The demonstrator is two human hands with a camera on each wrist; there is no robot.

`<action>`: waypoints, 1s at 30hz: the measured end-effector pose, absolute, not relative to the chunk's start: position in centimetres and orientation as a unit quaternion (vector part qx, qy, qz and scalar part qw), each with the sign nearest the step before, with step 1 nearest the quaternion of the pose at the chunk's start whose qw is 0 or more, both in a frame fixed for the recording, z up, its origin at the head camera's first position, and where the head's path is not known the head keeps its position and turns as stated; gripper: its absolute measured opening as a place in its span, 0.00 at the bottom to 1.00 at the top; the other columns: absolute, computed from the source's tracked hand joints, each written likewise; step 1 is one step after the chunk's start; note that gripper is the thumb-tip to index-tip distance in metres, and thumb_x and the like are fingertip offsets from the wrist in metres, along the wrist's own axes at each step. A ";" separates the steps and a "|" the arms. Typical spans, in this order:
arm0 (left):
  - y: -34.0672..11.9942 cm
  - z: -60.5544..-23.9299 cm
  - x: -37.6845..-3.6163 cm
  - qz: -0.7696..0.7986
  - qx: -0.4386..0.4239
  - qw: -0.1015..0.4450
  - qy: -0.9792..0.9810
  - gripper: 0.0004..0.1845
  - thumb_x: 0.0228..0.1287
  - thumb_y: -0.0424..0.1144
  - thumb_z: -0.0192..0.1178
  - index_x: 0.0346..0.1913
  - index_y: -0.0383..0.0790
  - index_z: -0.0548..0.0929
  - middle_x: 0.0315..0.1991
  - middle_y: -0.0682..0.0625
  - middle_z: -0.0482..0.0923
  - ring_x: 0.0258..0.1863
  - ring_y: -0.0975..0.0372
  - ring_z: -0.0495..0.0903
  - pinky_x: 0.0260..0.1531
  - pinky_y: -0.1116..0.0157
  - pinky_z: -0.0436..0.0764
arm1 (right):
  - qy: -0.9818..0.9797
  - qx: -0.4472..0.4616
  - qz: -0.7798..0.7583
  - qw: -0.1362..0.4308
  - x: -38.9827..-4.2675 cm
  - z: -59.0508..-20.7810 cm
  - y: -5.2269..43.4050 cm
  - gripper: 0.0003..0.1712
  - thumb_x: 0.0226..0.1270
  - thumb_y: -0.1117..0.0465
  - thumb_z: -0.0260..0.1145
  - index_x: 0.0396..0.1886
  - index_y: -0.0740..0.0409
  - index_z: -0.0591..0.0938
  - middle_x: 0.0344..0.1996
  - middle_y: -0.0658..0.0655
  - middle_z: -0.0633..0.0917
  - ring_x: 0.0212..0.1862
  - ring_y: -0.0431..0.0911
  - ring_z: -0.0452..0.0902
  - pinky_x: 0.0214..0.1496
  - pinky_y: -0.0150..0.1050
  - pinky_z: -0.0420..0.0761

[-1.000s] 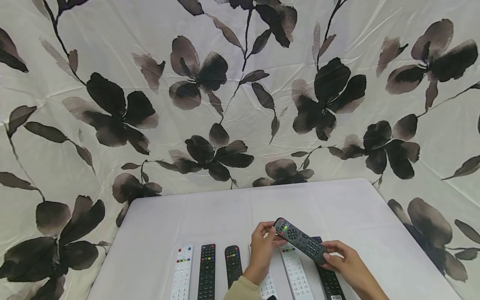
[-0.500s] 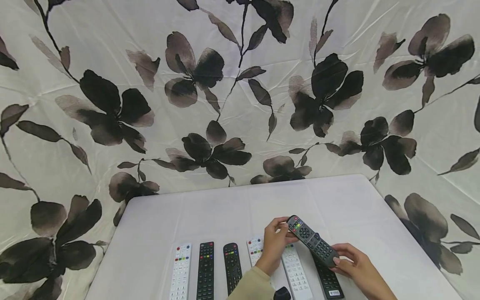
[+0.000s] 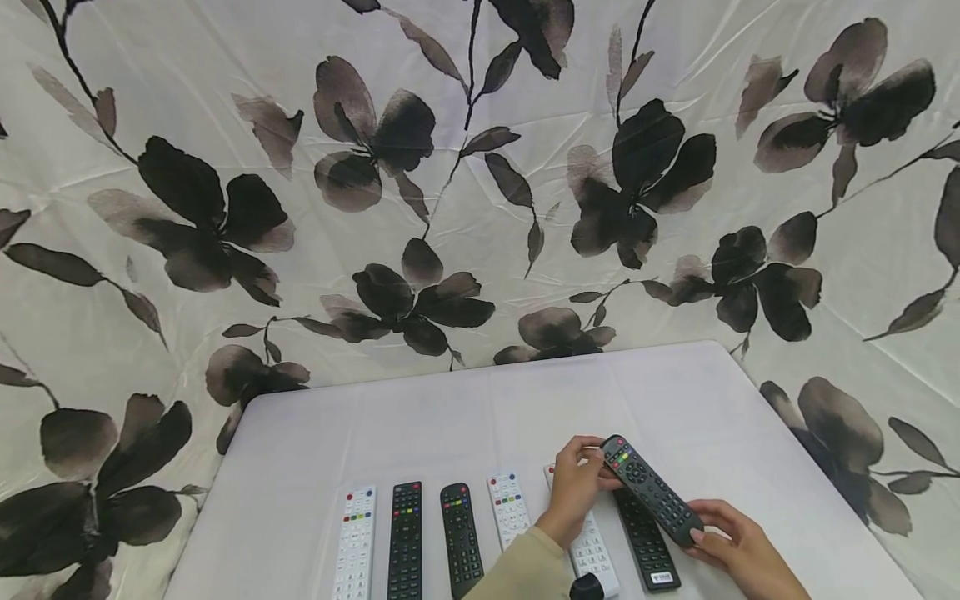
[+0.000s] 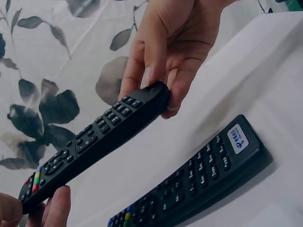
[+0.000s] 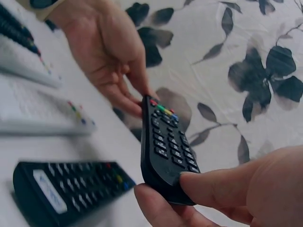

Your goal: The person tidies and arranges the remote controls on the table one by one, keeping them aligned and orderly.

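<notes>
A black remote control [image 3: 651,487] is held slantwise above the table between both hands, its button side up. My left hand [image 3: 579,490] pinches its far end, near the coloured buttons. At the near end my right hand [image 3: 738,542] grips it, thumb on top and fingers beneath, as the right wrist view shows. Below it lies another black remote control [image 4: 199,177] with a white label, partly covered in the head view. Under my left forearm is a white remote control [image 3: 592,550], its middle hidden by the hand.
Left of the hands, a row on the white table [image 3: 420,417] holds a white remote [image 3: 356,542], a black remote [image 3: 406,537], a rounded black remote [image 3: 461,533] and a white remote [image 3: 510,504]. A floral cloth [image 3: 480,208] hangs behind the table.
Both hands have shifted to the right with the black remote, which now slants more steeply. More of the white remotes at left of the arm shows. The head view has turned slightly.
</notes>
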State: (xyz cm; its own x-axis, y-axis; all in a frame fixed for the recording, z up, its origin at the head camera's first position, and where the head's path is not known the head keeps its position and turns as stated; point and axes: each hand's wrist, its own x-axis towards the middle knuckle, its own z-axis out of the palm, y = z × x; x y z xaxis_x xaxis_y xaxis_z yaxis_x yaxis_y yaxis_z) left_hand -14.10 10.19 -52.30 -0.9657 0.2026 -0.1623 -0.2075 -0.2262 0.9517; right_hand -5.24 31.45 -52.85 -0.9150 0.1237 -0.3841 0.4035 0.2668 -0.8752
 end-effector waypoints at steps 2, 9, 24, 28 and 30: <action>10.7 -52.4 -14.1 0.777 0.001 0.137 0.614 0.13 0.79 0.27 0.51 0.59 0.30 0.80 0.43 0.46 0.76 0.32 0.64 0.84 0.41 0.63 0.91 | 0.792 0.170 -0.572 0.127 -5.1 -53.1 31.8 0.31 0.71 0.71 0.65 0.69 0.79 0.68 0.54 0.69 0.82 0.50 0.53 0.85 0.50 0.43 0.91; 12.1 -52.5 -13.9 0.746 -0.002 0.172 0.643 0.16 0.80 0.29 0.52 0.64 0.34 0.81 0.44 0.48 0.76 0.36 0.64 0.83 0.41 0.67 0.90 | 0.796 0.167 -0.561 0.153 -4.6 -53.9 32.8 0.34 0.70 0.71 0.68 0.70 0.81 0.66 0.50 0.65 0.83 0.47 0.51 0.85 0.50 0.43 0.91; 13.8 -52.6 -13.2 0.731 0.010 0.228 0.643 0.22 0.81 0.33 0.52 0.73 0.30 0.74 0.54 0.47 0.77 0.46 0.57 0.87 0.51 0.60 0.89 | 0.814 0.172 -0.530 0.166 -3.9 -55.4 34.2 0.35 0.70 0.70 0.71 0.69 0.83 0.66 0.47 0.61 0.85 0.48 0.51 0.83 0.51 0.44 0.89; 14.0 -52.6 -13.0 0.731 0.014 0.236 0.641 0.23 0.79 0.32 0.53 0.73 0.30 0.74 0.56 0.46 0.77 0.48 0.54 0.88 0.53 0.59 0.89 | 0.815 0.179 -0.526 0.164 -3.8 -55.6 34.4 0.36 0.68 0.71 0.71 0.68 0.83 0.66 0.47 0.63 0.85 0.46 0.50 0.83 0.47 0.40 0.89; 14.1 -52.6 -13.0 0.728 0.018 0.238 0.643 0.24 0.79 0.32 0.53 0.73 0.30 0.73 0.58 0.45 0.77 0.49 0.54 0.88 0.54 0.59 0.89 | 0.816 0.179 -0.524 0.164 -3.8 -55.6 34.5 0.36 0.68 0.72 0.72 0.68 0.84 0.66 0.47 0.63 0.85 0.45 0.50 0.83 0.46 0.39 0.88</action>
State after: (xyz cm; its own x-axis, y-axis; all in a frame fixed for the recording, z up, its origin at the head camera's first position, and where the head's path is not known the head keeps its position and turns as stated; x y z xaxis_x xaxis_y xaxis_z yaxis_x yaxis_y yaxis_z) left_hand -12.98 14.11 -52.60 -0.8858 0.3701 -0.2801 -0.3233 -0.0592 0.9444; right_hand -3.81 34.49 -55.64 -0.8825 0.1206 -0.4545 0.4635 0.3864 -0.7974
